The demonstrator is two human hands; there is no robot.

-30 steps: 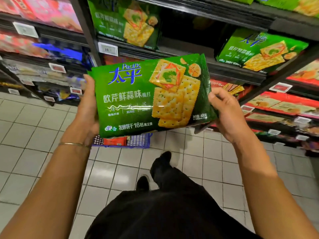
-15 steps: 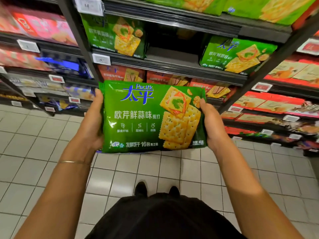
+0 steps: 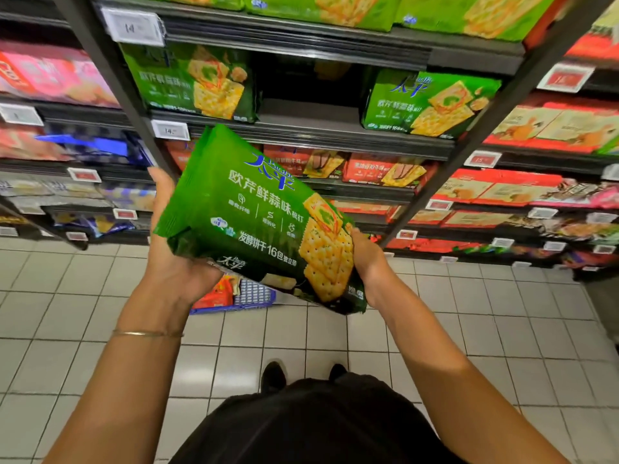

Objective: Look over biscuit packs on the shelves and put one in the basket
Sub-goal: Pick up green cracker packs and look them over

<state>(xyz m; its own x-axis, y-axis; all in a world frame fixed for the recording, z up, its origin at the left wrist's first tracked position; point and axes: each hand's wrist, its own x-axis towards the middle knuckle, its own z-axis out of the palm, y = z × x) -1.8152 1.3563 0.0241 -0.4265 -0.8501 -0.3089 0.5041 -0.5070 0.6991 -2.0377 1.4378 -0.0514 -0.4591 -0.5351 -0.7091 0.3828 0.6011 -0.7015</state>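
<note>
Pack (image 3: pixel 264 216) tilted, my left grip (image 3: pixel 174 262) and right grip (image 3: pixel 368 261) both clasp its ends, so I would lower it level into the basket (image 3: pixel 255 293) below.

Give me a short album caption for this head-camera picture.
Left hand and right hand hold a tilted green pack above the basket, shelves behind.

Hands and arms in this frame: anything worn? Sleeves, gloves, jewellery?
No gloves on the left hand or the right hand, and no sleeves in view on either arm. A thin gold-coloured bangle circles the left wrist; the right wrist carries nothing.
</note>
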